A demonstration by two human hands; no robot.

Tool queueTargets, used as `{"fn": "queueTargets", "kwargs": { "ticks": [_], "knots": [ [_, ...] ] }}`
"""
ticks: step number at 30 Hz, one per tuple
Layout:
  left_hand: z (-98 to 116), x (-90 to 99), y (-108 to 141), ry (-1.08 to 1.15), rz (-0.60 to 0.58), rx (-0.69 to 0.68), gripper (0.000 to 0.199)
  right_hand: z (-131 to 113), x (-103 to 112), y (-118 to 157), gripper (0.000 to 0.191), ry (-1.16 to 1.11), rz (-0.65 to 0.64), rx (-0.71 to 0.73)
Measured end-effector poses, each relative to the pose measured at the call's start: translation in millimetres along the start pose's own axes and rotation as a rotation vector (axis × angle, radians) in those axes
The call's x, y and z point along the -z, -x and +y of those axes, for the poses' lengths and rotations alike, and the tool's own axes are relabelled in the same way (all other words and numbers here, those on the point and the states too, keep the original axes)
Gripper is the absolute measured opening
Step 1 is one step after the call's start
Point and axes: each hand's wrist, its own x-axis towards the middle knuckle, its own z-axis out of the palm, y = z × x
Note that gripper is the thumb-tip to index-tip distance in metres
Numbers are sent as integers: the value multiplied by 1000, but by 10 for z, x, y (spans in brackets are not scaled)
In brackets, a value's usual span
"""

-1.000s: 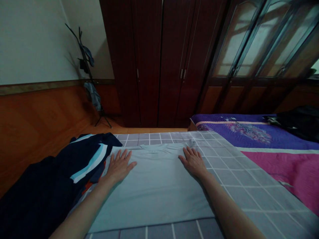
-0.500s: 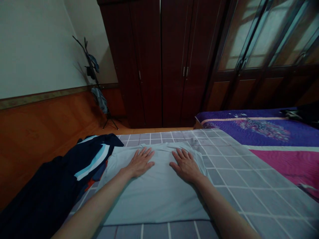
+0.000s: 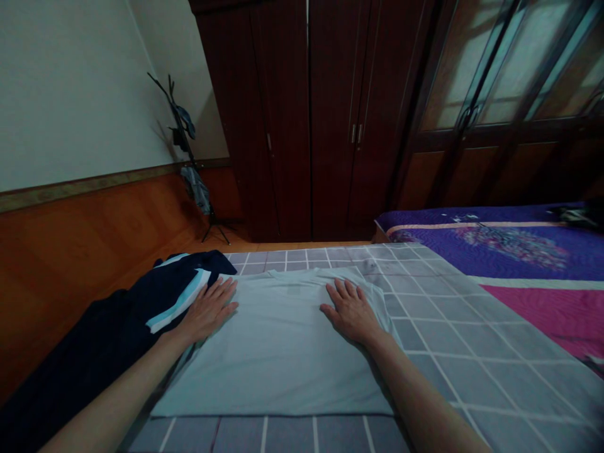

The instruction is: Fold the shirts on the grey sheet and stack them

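A pale blue-green shirt lies spread flat on a grey checked bedsheet, its neckline at the far side. On the shirt's left edge rests my left hand, palm down with the fingers stretched out. My right hand lies flat on the shirt's upper right part, fingers spread. Neither hand grips anything. Part of the shirt's right edge is hidden under my right forearm. A dark navy garment with white and light blue stripes lies just left of my left hand.
Beyond the bed stands a dark red wardrobe. To the right is a second bed with a purple and pink cover. A coat stand with clothes on it stands in the back left corner, by an orange-brown wall panel.
My left hand has slid left across the shirt to its left edge. The shirt's near left corner now reaches farther left and looks smoother. My right hand has stayed in place.
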Motion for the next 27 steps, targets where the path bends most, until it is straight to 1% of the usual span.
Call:
{"fn": "queueTargets", "kwargs": {
  "ticks": [2, 3, 5, 6, 7, 8, 10, 11, 13, 15, 16, 17, 18, 20, 24, 26, 27],
  "knots": [
    [-2, -2, 97, 21, -5, -71, 58, 21, -16, -1, 59, 1, 9, -1],
    [1, 5, 144, 20, -7, -76, 57, 33, -21, -3, 59, 2, 13, -3],
    [48, 41, 238, -8, 27, -24, 57, 46, -17, -10, 58, 4, 13, -6],
    [105, 68, 286, -15, 46, -4, 57, 35, -3, -14, 58, 5, 12, -13],
    [192, 98, 336, -7, 56, -11, 57, 5, 19, -16, 58, 5, 11, -21],
    [306, 128, 386, 14, 58, -49, 57, -50, 47, -13, 59, 2, 11, -26],
    [597, 173, 481, 82, 35, -169, 58, -236, 115, 14, 61, -25, 22, -4],
    [754, 185, 521, 114, 23, -226, 60, -362, 147, 42, 62, -55, 28, 35],
    [1031, 188, 582, 164, -23, -290, 67, -631, 193, 120, 62, -142, 7, 172],
    [1190, 173, 624, 191, -80, -296, 70, -844, 204, 203, 62, -232, -57, 318],
    [1211, 162, 646, 195, -102, -285, 70, -902, 198, 234, 64, -261, -95, 364],
    [1192, 149, 671, 196, -114, -273, 68, -919, 189, 252, 65, -273, -125, 380],
    [1137, 134, 704, 193, -117, -259, 65, -896, 177, 257, 67, -268, -141, 367],
    [939, 92, 799, 179, -106, -235, 62, -748, 153, 238, 67, -207, -134, 278],
    [409, -57, 1070, 103, -23, -154, 59, -245, 115, 232, 61, -21, -81, 66],
    [198, -124, 1197, 53, 36, -112, 60, 22, 113, 328, 58, 50, -51, -23],
    [127, -139, 1249, 30, 61, -97, 61, 151, 124, 407, 57, 77, -26, -69]
  ]
}}
